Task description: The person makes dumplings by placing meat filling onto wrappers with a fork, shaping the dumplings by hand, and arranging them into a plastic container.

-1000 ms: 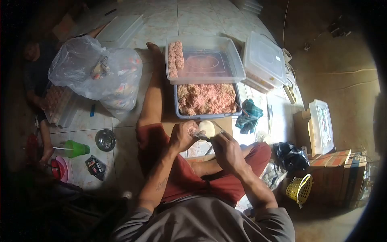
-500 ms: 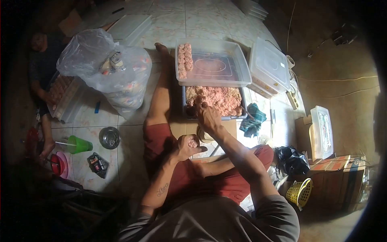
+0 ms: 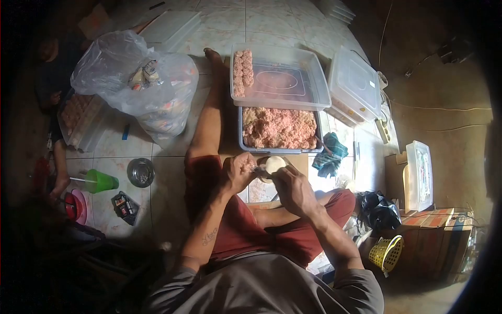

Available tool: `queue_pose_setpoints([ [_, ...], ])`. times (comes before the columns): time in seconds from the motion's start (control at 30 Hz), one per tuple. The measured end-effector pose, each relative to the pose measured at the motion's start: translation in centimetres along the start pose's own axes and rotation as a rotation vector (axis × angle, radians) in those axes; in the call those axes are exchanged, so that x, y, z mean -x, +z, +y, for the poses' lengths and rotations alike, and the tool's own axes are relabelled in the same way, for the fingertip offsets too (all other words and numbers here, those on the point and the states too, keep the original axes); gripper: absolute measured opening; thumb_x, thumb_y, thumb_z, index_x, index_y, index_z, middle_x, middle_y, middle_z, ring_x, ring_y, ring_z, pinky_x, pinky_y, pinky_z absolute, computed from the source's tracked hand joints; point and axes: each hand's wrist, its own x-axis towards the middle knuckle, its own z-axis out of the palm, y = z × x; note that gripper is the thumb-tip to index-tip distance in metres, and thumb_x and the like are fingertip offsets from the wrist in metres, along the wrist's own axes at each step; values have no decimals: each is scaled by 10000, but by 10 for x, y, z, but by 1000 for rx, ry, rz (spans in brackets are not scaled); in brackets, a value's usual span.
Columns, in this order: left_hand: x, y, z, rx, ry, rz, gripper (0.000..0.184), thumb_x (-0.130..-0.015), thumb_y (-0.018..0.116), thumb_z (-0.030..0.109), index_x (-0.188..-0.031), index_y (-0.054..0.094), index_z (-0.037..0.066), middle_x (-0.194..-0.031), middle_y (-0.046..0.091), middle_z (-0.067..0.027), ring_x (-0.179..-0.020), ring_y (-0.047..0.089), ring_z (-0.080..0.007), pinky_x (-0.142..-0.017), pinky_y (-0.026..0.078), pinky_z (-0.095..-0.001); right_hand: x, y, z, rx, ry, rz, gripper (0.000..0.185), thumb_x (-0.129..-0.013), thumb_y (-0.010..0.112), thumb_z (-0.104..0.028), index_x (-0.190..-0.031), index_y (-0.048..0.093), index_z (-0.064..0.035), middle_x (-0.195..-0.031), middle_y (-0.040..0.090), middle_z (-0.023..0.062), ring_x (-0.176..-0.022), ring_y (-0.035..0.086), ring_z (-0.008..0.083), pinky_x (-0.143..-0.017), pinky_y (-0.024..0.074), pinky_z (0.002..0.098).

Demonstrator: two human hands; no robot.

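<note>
My left hand (image 3: 239, 172) is closed around some pinkish minced mixture, only partly visible. Close on its right, my right hand (image 3: 292, 187) is closed on a thin utensil, small and blurred, whose end reaches toward the left hand. Between and just beyond the hands is a round container with a pale, whitish top (image 3: 275, 164). Ahead lies a blue-rimmed tub filled with minced mixture (image 3: 280, 127). A clear plastic box (image 3: 314, 73) rests over its far edge, with shaped lumps of mixture (image 3: 243, 73) in rows along its left side.
On the left are a big plastic bag (image 3: 167, 89), a metal dish (image 3: 140, 172), a green cup (image 3: 102, 181) and another person (image 3: 48, 78) beside a tray. Lidded boxes (image 3: 355, 83), a green cloth (image 3: 330, 155), a black bag (image 3: 377, 209) and a yellow basket (image 3: 386, 254) lie to the right.
My right hand has come back from the tub of mixture to beside my left hand, which has risen slightly. The other person's hand has shifted up from the tray.
</note>
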Motion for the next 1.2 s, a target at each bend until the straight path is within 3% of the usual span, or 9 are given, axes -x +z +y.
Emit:
queue_pose_setpoints([
  [0.17, 6, -9, 15, 345, -34, -17, 341, -781, 898, 256, -822, 618, 65, -682, 585, 0, -637, 500, -61, -572, 456, -272, 18, -34, -26, -69, 190, 107, 91, -925, 641, -42, -985, 680, 14, -869, 653, 193, -754, 655, 375, -692, 509, 425],
  [0.37, -4, 3, 27, 108, 25, -95, 270, -812, 858, 129, -927, 631, 41, -802, 694, -13, -709, 612, -76, -622, 507, -264, 18, -22, -30, -157, 133, 64, 128, -923, 588, -24, -1026, 634, 35, -955, 619, 278, -866, 598, 493, -746, 494, 501],
  [0.43, 3, 2, 30, 544, 92, -75, 252, -811, 852, 121, -918, 641, 33, -808, 696, -38, -732, 637, -92, -648, 521, -271, 18, -24, -37, -185, 143, 116, 126, -919, 591, -26, -1018, 639, 37, -950, 623, 271, -864, 605, 485, -749, 495, 503],
  [0.57, -6, -1, 34, -105, -73, -182, 260, -809, 845, 98, -917, 624, 14, -850, 698, -38, -807, 655, -97, -740, 538, -258, 19, -12, -21, -123, 85, 76, 110, -917, 590, -8, -1003, 647, 29, -934, 630, 257, -883, 610, 467, -751, 496, 499],
  [0.7, 5, 6, 15, 580, -19, -101, 244, -822, 844, 128, -865, 622, 37, -791, 673, -27, -699, 587, -83, -639, 491, -272, 21, -20, -35, -215, 171, 261, 112, -910, 587, 7, -1004, 643, 31, -920, 628, 256, -871, 606, 471, -741, 494, 498],
  [0.77, -5, 9, 33, 103, -29, -67, 289, -773, 871, 93, -892, 617, 24, -765, 662, -30, -713, 600, -85, -675, 504, -260, 20, -3, -24, -172, 68, 137, 105, -909, 594, 12, -1000, 643, 33, -895, 633, 244, -835, 622, 454, -719, 499, 490],
  [0.97, -3, 10, 36, 384, 175, -9, 286, -824, 852, 184, -850, 619, 21, -730, 646, -35, -674, 594, -110, -629, 497, -305, 30, -21, -33, -165, 120, 204, 102, -945, 606, -17, -1009, 675, 23, -859, 652, 200, -781, 655, 331, -698, 510, 403],
  [1.03, -12, 16, 31, -121, -51, -150, 347, -793, 885, 232, -871, 621, 20, -762, 662, -39, -717, 611, -120, -689, 521, -301, 25, -7, -18, -113, 82, 180, 84, -932, 611, -3, -984, 671, 22, -851, 648, 203, -767, 646, 335, -694, 506, 397],
  [1.2, -4, 14, -2, 351, -6, -56, 523, -811, 877, 242, -1150, 563, -4, -961, 596, 10, -841, 561, -82, -693, 478, -251, -8, -52, 39, 230, 294, 236, 127, -944, 520, -43, -885, 608, 26, -822, 631, 274, -807, 632, 464, -710, 501, 531],
])
